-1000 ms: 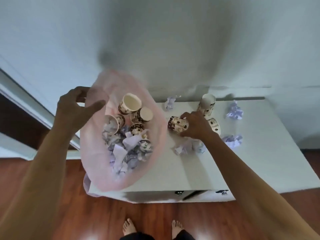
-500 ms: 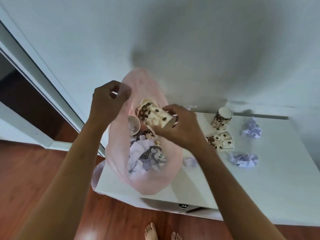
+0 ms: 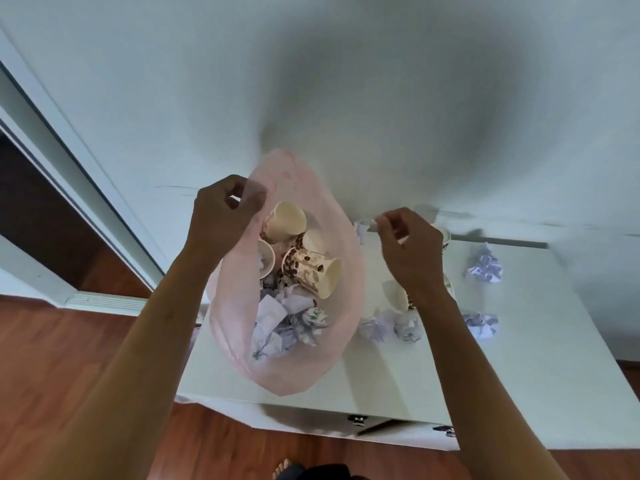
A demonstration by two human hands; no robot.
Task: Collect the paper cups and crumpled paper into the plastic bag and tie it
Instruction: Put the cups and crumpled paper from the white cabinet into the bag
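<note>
I see my left hand [image 3: 221, 220] pinching the rim of the thin pink plastic bag [image 3: 343, 296], fingers and thumb pressed together on the plastic at the bag's far left side, holding the mouth wide. The bag stands at the left edge of the white worktop [image 3: 519, 375], and its bottom bulges over the near edge. Inside it I can see a few brown-spotted paper cups; the top one, a cream paper cup with coffee-bean print [image 3: 310, 271], lies on its side with its mouth to the right. Under the cups sits a heap of crumpled white and purple paper [image 3: 287, 323]. My right hand [image 3: 408, 251] hangs just right of the bag, above the worktop, with fingers loosely curled and nothing in it. It does not touch the bag. Partly hidden under that hand is another paper cup lying on its side [image 3: 394, 296], and one more cup at the far edge [image 3: 445, 235] peeks out behind my knuckles. Some small crumpled paper balls [image 3: 391, 329] lie just right of the bag, near the middle of the worktop. Two more paper wads lie well to the right, one nearer the far edge [image 3: 485, 266] and one closer to me [image 3: 481, 323]. A red-brown wooden floor [image 3: 86, 358] lies below.
</note>
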